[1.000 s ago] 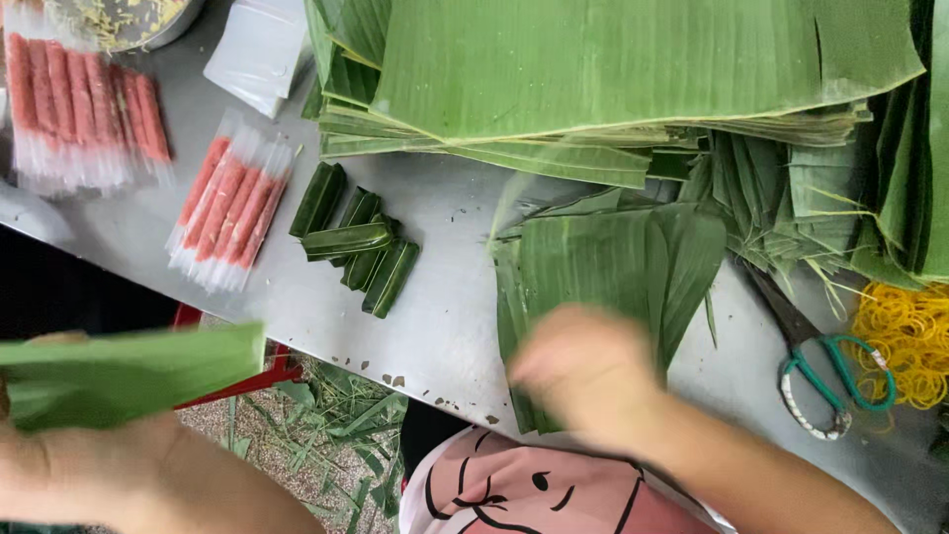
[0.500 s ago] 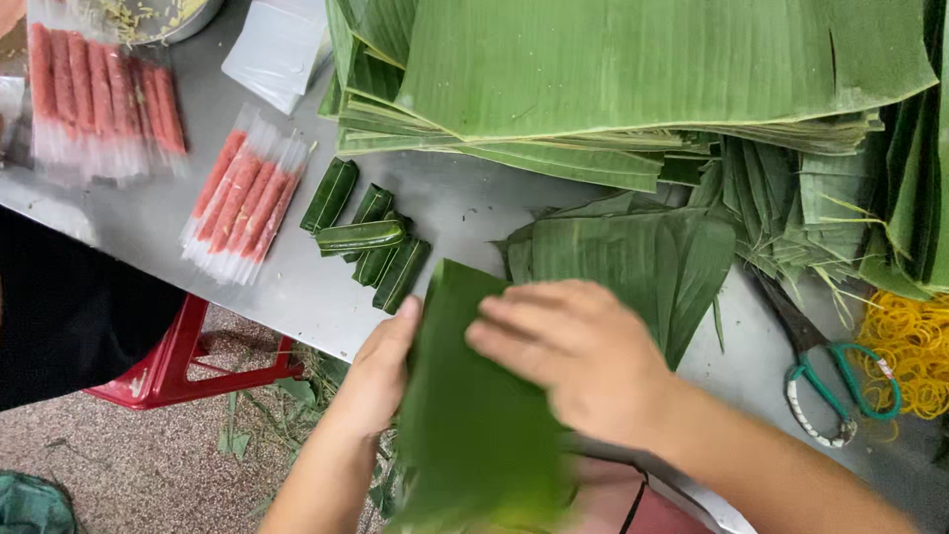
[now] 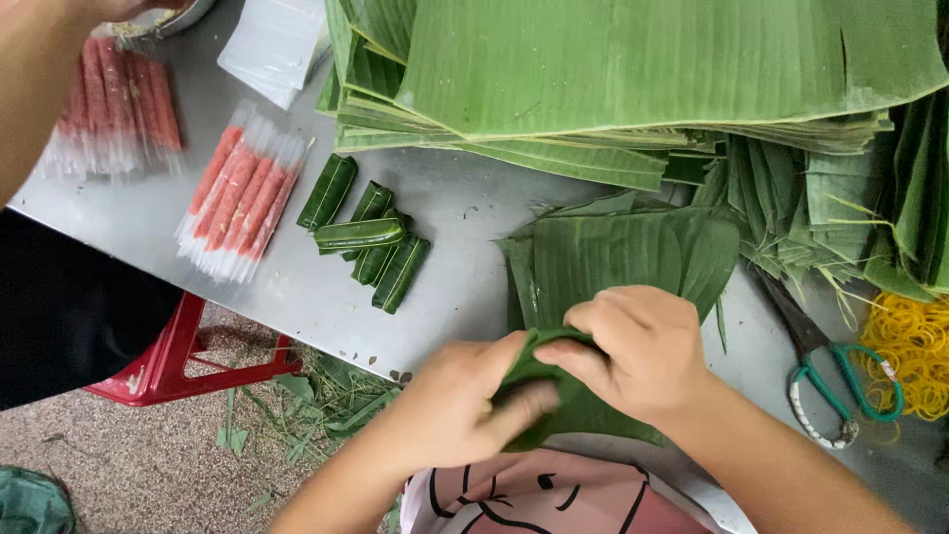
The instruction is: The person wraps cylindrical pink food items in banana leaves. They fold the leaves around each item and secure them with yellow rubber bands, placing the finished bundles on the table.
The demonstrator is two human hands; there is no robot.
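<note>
**Green banana leaf folded between two hands**

Green leaf piece (image 3: pixel 554 400), pinched and folded at the near edge of the steel table (image 3: pixel 297 297), on top of a small pile of cut leaves (image 3: pixel 613 252). Left hand (image 3: pixel 455 410) closed around the leaf from below and the left, fingers curled over its fold. Right hand (image 3: pixel 638 351) pressed on top, fingertips gripping the folded edge; both hands touching across the leaf.

Further back, a tall stack of large banana leaves (image 3: pixel 643 69). Left of the pile, five small wrapped green rolls (image 3: pixel 366 242) clustered together, one lying across the others. Beside them, pink sausages in clear sleeves (image 3: pixel 242 203), more (image 3: pixel 114 109) blurred at far left. Right of the hands, scissors (image 3: pixel 825 381) with green handles, near yellow rubber bands (image 3: pixel 914 351). Under the table edge, a red stool (image 3: pixel 173 351).
</note>
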